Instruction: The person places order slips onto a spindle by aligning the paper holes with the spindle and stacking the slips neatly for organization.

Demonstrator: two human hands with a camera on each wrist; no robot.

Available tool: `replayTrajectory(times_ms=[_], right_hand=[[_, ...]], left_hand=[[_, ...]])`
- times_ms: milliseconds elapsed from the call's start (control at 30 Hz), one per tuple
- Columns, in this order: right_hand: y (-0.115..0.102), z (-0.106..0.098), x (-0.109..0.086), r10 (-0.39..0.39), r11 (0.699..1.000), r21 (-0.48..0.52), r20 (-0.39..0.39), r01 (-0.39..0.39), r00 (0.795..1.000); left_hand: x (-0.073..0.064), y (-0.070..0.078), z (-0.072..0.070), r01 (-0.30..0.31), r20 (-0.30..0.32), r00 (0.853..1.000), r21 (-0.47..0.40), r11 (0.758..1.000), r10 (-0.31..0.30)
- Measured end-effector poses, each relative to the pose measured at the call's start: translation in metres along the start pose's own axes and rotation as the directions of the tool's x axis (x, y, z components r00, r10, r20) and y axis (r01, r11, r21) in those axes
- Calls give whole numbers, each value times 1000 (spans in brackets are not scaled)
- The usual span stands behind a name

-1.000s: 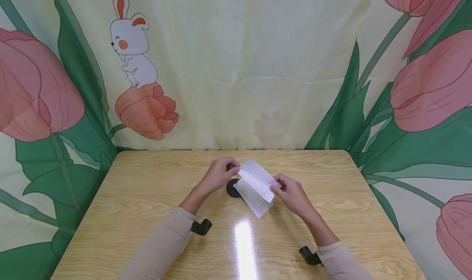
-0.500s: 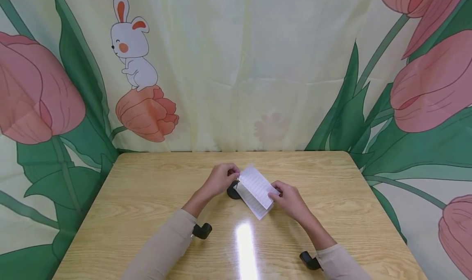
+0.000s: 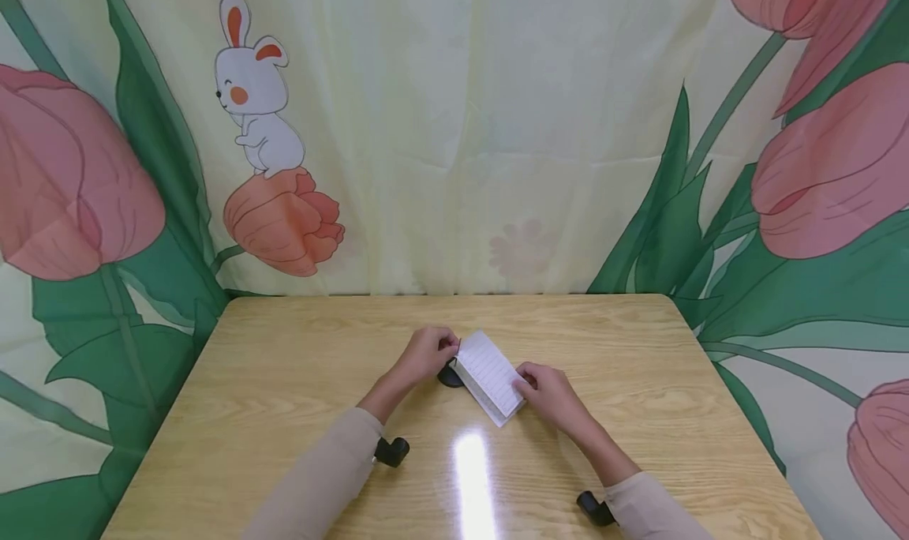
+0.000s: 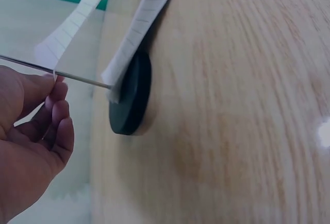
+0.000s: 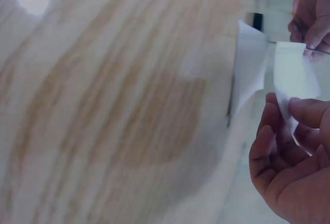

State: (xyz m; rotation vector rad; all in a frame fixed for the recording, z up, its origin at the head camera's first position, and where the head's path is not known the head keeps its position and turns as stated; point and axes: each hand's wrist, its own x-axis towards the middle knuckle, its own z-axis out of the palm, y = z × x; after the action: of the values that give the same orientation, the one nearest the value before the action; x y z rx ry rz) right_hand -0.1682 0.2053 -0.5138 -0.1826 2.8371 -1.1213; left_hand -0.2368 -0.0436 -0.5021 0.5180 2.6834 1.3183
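A lined white paper slip (image 3: 490, 370) is held between my two hands in the head view. My left hand (image 3: 424, 354) pinches its left corner beside a thin metal spike (image 4: 82, 78), which appears to pass through that corner. My right hand (image 3: 557, 396) pinches the slip's right end between thumb and fingers; the right wrist view shows this grip on the slip (image 5: 294, 74) closely. The spike rises from a round black base (image 4: 131, 98) on the table. Lower down, a second lined slip (image 4: 138, 31) sits on the spike close against the base.
The wooden table (image 3: 298, 382) reaches back to a curtain (image 3: 426, 129) printed with tulips and a rabbit. Black wrist mounts (image 3: 392, 451) stick out from both sleeves. A bright light reflection lies on the tabletop in front of the base.
Both hands have come down with the upper slip. It now lies nearer the lower slip and covers more of it and of the black base. The head view has tilted slightly upward.
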Motion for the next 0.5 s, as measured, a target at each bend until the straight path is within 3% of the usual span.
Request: replayTrajectory(times_ms=[233,500], right_hand=[[8,11,1,1,999,-46,24,0,1000],[10,12,4,16,997,-70,3,-15,1000]], left_hand=[[-2,-14,10,37,11,999,5,999,-37],[4,-18,19,56,9,998,9,998,-56]])
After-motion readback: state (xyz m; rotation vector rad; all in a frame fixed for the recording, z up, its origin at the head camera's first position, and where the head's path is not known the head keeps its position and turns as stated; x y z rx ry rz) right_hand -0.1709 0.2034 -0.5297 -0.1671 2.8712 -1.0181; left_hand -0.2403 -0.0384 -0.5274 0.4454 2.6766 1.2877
